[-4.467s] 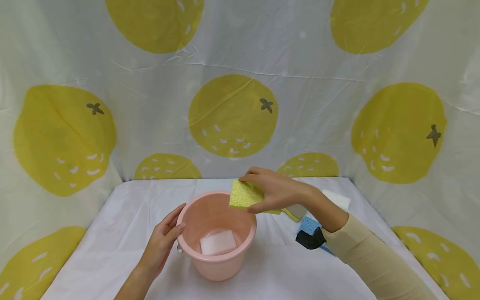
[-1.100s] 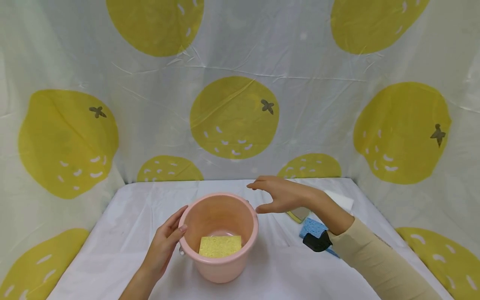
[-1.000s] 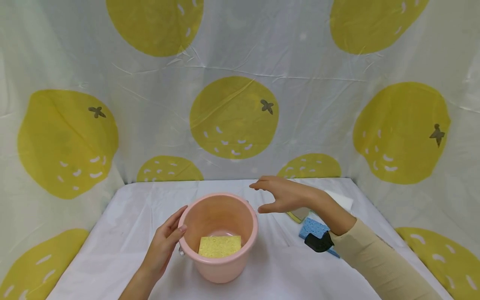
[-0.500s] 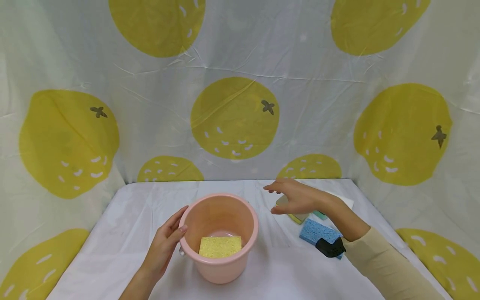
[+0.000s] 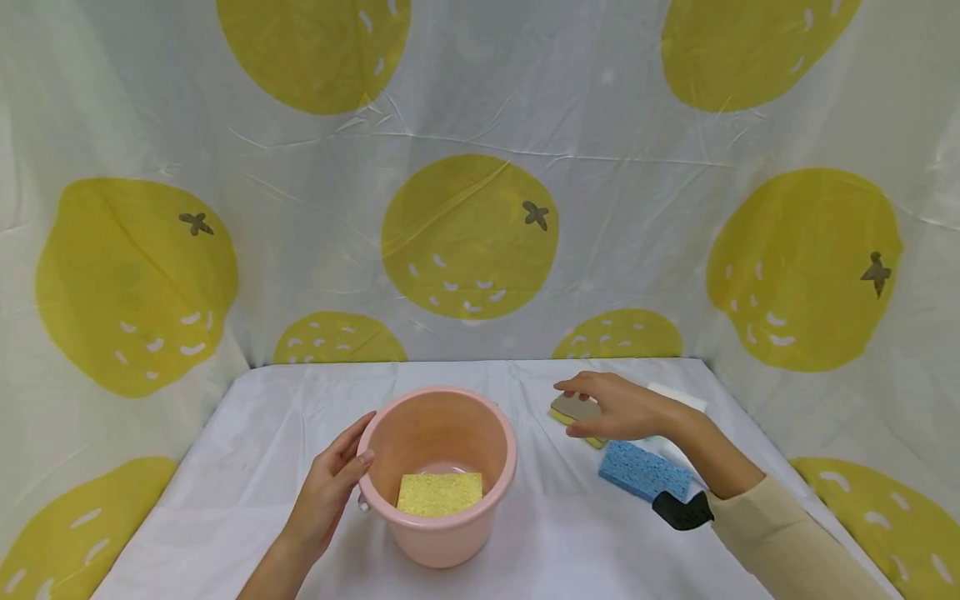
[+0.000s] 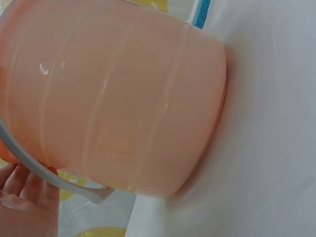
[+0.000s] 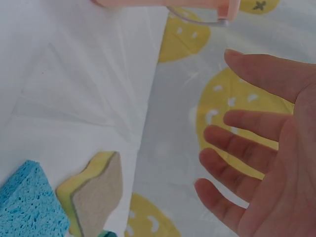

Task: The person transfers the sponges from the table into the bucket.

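Note:
A pink bucket [image 5: 442,546] stands upright on the white-covered table, with a yellow sponge [image 5: 440,494] lying flat inside it. My left hand [image 5: 326,487] holds the bucket's left rim, thumb over the edge and fingers along the outer wall. My right hand [image 5: 622,410] hovers over the sponges at the right, fingers spread and holding nothing; the right wrist view confirms a gap between thumb and fingers. Below it are a beige-and-yellow scrub sponge [image 7: 98,196], partly covered by the hand in the head view, and a blue sponge [image 5: 647,472].
Behind my right wrist lies a white block [image 5: 681,397], mostly hidden. A small green edge [image 7: 106,233] shows beside the scrub sponge. The bucket's pale handle [image 6: 54,180] hangs down its side. A curtain [image 5: 300,233] with yellow fruit prints encloses the table's back and sides.
My right hand let go of the yellow sponge, which now covers the white block in the bucket. It then moved right and toward me over the other sponges. The left hand keeps its hold.

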Motion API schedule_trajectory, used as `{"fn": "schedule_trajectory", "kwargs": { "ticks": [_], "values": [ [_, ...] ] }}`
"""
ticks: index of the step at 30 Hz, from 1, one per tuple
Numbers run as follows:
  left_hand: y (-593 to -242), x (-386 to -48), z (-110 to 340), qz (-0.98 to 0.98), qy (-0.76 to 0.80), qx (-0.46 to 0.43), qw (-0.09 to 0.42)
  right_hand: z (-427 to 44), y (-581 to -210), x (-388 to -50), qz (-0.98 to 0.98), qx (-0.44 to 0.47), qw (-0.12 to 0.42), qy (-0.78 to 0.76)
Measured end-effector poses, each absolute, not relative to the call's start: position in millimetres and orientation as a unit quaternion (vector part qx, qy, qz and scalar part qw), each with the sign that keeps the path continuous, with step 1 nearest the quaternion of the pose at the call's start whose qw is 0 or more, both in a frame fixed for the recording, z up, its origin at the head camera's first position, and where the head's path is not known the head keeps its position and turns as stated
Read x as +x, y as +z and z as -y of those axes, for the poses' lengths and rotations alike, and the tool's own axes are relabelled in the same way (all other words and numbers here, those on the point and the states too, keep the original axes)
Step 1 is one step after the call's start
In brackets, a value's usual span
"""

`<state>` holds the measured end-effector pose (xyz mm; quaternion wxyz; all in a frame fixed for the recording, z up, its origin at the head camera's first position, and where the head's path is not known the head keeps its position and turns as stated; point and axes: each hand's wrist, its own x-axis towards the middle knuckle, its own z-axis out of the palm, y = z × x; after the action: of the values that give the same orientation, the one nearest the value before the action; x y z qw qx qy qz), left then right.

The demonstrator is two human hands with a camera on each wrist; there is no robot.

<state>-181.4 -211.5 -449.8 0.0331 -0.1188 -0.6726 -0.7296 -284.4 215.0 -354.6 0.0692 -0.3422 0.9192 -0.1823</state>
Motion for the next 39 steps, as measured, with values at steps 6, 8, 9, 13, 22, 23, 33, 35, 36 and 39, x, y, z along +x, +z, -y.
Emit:
{"fn": "schedule_trajectory", "kwargs": {
  "ticks": [6,8,9,13,22,23,33,35,36,39],
  "values": [
    [-449,-182,211,0.672,-0.730,-0.121,0.031,-229,-364,-279,-0.922,-0.324,0.068,-0.200],
    [-449,-182,211,0.672,-0.730,-0.121,0.030,-235,-367,-276,-0.922,-0.322,0.067,-0.206],
    [-450,-182,211,0.672,-0.730,-0.120,0.029,-238,-369,-275,-0.921,-0.323,0.066,-0.207],
    [-449,-181,211,0.672,-0.731,-0.119,0.029,-250,-376,-270,-0.920,-0.324,0.059,-0.211],
    [-447,-180,210,0.676,-0.727,-0.118,0.033,-275,-399,-265,-0.912,-0.326,0.058,-0.242],
    [-446,-180,210,0.675,-0.727,-0.118,0.034,-277,-402,-265,-0.912,-0.326,0.057,-0.243],
    [-444,-178,206,0.673,-0.731,-0.106,0.043,-296,-416,-259,-0.919,-0.302,0.039,-0.252],
    [-444,-176,205,0.674,-0.731,-0.099,0.046,-299,-420,-259,-0.922,-0.295,0.036,-0.248],
    [-444,-176,205,0.674,-0.731,-0.095,0.048,-301,-423,-259,-0.923,-0.290,0.034,-0.249],
    [-444,-174,204,0.674,-0.732,-0.087,0.049,-308,-432,-258,-0.928,-0.273,0.034,-0.252]
  ]
}}
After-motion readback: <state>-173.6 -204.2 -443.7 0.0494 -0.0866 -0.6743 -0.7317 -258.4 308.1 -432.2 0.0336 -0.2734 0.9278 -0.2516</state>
